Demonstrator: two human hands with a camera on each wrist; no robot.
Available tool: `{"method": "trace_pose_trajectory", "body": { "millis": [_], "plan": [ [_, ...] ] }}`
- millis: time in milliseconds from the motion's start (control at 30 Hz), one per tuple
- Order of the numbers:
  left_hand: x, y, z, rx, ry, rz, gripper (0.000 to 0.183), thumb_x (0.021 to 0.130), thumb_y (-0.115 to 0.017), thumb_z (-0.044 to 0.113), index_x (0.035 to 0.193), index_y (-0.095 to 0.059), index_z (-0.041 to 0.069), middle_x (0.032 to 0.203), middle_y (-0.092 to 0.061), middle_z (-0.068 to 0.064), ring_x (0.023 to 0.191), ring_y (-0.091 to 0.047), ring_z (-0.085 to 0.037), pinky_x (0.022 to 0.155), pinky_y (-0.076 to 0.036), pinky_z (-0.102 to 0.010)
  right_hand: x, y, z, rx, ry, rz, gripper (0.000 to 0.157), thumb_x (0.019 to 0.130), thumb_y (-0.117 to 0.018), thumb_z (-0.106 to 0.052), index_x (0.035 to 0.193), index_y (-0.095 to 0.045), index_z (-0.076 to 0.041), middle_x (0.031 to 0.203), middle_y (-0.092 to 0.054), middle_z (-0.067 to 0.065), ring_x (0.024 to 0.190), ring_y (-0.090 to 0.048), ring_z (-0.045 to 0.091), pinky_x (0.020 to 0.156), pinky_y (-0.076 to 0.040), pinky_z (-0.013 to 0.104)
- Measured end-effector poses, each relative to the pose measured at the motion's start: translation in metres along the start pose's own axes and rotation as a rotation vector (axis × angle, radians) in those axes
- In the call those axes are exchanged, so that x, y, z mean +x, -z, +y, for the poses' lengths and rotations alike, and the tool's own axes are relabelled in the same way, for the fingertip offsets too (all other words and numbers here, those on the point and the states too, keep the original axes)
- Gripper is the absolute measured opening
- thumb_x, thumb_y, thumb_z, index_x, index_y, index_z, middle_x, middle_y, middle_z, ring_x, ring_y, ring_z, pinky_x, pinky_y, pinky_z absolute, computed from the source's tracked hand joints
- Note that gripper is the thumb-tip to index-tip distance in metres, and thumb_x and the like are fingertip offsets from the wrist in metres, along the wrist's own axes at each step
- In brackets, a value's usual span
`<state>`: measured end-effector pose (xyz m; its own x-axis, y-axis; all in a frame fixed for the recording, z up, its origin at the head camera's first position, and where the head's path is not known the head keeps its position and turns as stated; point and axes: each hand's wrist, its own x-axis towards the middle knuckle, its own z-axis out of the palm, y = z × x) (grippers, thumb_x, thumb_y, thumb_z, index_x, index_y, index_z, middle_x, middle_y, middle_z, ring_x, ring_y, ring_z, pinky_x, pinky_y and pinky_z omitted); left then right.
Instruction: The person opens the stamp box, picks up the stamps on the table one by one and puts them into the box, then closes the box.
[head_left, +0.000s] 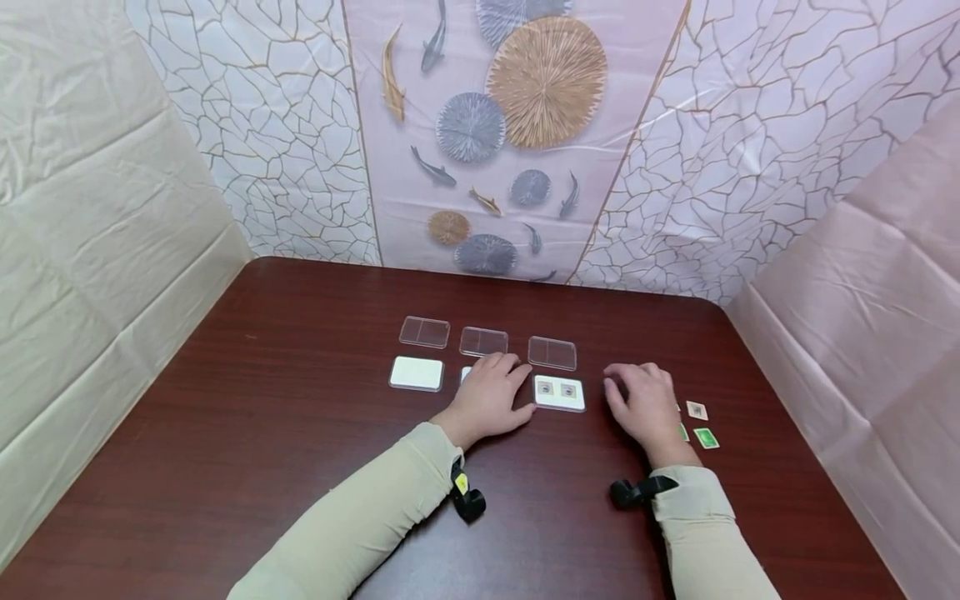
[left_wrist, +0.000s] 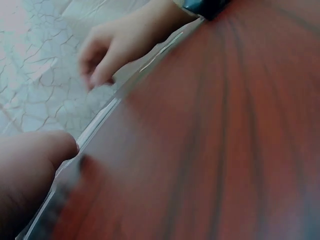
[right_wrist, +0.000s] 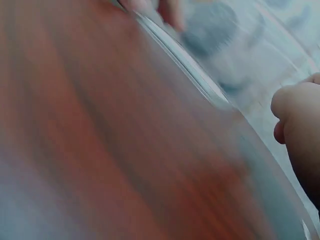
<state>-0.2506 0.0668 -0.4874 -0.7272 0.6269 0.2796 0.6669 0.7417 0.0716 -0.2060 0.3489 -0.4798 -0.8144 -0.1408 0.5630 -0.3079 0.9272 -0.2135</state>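
Note:
My left hand (head_left: pixel 491 404) lies over the middle white-filled case (head_left: pixel 466 374), hiding most of it; its fingers are spread and loosely bent. Just right of its fingertips is a clear case with a white insert (head_left: pixel 558 402) bearing two small stamp-like pictures (head_left: pixel 568 391). Further right, my right hand (head_left: pixel 647 406) hovers low with loosely curled fingers and nothing visible in them. Beside it lie small stamp-like squares, one beige (head_left: pixel 697 410) and one green (head_left: pixel 706 438), with others partly hidden behind the hand. Both wrist views are blurred; the right hand (left_wrist: pixel 112 57) also appears in the left one.
Three clear lids (head_left: pixel 424 332) (head_left: pixel 483 342) (head_left: pixel 552 353) lie in a row behind the cases. At the left is another white-filled case (head_left: pixel 416 374). The dark red wooden table (head_left: pixel 262 467) is bordered by patterned cloth walls (head_left: pixel 300 125) at the back and sides.

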Motion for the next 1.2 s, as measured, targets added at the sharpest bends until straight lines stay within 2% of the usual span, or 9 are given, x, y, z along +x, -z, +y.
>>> {"method": "trace_pose_trajectory", "body": {
  "millis": [267,500,700,933,1200],
  "plan": [
    [-0.018,0.006,-0.038,-0.089,-0.009,0.052,0.065,0.088,-0.065,0.054,0.138,-0.061,0.013,0.130,-0.058,-0.006,0.123,-0.052,-0.024,0.113,-0.035,-0.040,-0.022,0.030,0.047,-0.024,-0.090,-0.052,0.016,0.089,-0.066,-0.014,0.103,-0.070,-0.006,0.099,-0.068,0.016,0.099,-0.051,0.043,0.088,-0.033,0.059],
    [-0.034,0.015,-0.063,-0.104,0.009,0.039,0.067,0.085,-0.067,0.055,0.138,-0.061,0.013,0.128,-0.059,-0.007,0.121,-0.053,-0.026,0.110,-0.038,-0.043,-0.036,0.045,0.067,-0.016,-0.158,-0.101,0.021,0.090,-0.068,-0.018,0.107,-0.071,-0.005,0.107,-0.065,0.019,0.105,-0.047,0.045,0.088,-0.031,0.063],
    [-0.039,0.017,-0.070,-0.111,0.012,0.032,0.068,0.084,-0.068,0.055,0.136,-0.062,0.010,0.123,-0.060,-0.008,0.116,-0.055,-0.028,0.105,-0.041,-0.045,-0.038,0.047,0.070,-0.030,-0.172,-0.145,0.025,0.091,-0.069,-0.021,0.110,-0.072,-0.006,0.109,-0.064,0.020,0.107,-0.046,0.047,0.088,-0.029,0.066],
    [-0.040,0.015,-0.071,-0.107,0.027,0.032,0.070,0.083,-0.069,0.056,0.133,-0.063,0.007,0.123,-0.060,-0.010,0.116,-0.056,-0.030,0.103,-0.043,-0.045,-0.037,0.044,0.069,-0.046,-0.184,-0.182,0.026,0.092,-0.069,-0.025,0.109,-0.072,-0.004,0.110,-0.063,0.021,0.105,-0.045,0.048,0.089,-0.028,0.067],
    [-0.039,0.014,-0.071,-0.104,0.036,0.030,0.069,0.082,-0.069,0.054,0.130,-0.065,0.005,0.122,-0.061,-0.010,0.113,-0.056,-0.030,0.102,-0.044,-0.046,-0.036,0.043,0.071,-0.019,-0.192,-0.177,0.019,0.090,-0.072,-0.021,0.103,-0.069,-0.007,0.109,-0.063,0.021,0.105,-0.045,0.048,0.088,-0.027,0.067]
  ]
}}
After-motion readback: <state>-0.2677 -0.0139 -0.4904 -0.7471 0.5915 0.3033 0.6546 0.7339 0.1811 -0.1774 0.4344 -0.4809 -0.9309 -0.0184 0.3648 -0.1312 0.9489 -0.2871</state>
